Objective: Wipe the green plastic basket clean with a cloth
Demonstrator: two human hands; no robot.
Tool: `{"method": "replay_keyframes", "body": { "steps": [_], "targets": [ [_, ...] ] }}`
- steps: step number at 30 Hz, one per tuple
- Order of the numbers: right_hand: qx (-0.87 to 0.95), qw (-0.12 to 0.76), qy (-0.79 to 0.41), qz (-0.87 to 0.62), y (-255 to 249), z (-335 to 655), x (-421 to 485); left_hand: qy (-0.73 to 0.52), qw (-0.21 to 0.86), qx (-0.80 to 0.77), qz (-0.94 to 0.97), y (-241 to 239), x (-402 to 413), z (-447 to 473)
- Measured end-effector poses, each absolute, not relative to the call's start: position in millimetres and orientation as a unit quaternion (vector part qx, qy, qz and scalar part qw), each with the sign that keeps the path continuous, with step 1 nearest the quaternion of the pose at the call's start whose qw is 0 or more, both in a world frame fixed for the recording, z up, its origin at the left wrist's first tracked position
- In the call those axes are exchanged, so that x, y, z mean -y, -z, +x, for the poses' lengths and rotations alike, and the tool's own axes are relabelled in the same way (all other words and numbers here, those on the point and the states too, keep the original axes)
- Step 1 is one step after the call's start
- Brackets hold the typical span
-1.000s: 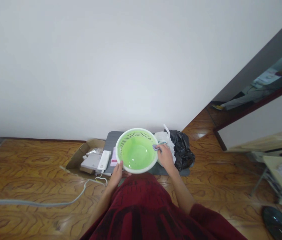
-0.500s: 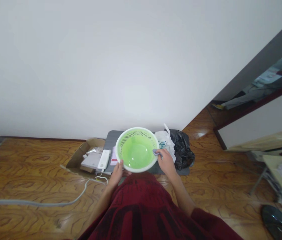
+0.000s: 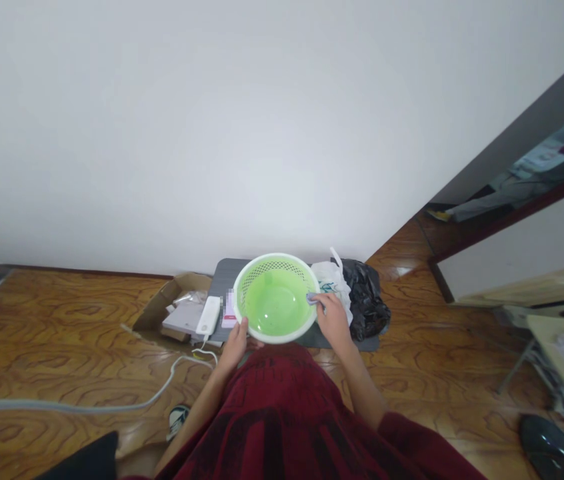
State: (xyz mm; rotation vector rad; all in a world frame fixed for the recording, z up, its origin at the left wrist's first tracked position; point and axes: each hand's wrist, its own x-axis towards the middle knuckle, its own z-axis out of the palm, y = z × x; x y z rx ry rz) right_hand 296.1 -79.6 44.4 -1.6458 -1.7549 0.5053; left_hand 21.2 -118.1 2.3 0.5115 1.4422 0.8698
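A light green plastic colander basket (image 3: 275, 303) with a white rim is held above a low grey table (image 3: 369, 344). My left hand (image 3: 236, 341) grips its near-left rim, thumb over the edge. My right hand (image 3: 333, 318) is at the right rim, fingers pinched on a small bluish cloth (image 3: 311, 298) that touches the rim there. The inside of the basket holds nothing that I can see.
A white plastic bag (image 3: 331, 281) and a black bag (image 3: 367, 300) lie on the table at the right. A white power strip (image 3: 209, 315) and an open cardboard box (image 3: 178, 308) sit at the left, with a grey cable (image 3: 82, 404) trailing over the wooden floor. Desks stand at far right.
My right hand with the cloth has slid a little back and forth along the basket's right rim. The view shifted slightly; a shoe and a dark shape now show at bottom left.
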Motion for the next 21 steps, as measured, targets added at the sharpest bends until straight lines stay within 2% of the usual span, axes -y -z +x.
{"method": "replay_keyframes", "body": {
  "steps": [10, 21],
  "targets": [
    [0.666, 0.328, -0.237, -0.627, -49.8, 285.5, 119.6, -0.377, 0.635, -0.638, 0.221, -6.9, 116.9, 23.2],
    [0.666, 0.344, -0.195, -0.633, -41.7, 297.8, 67.5, -0.374, 0.633, -0.639, 0.225, -6.8, 117.6, 21.7]
  ]
}}
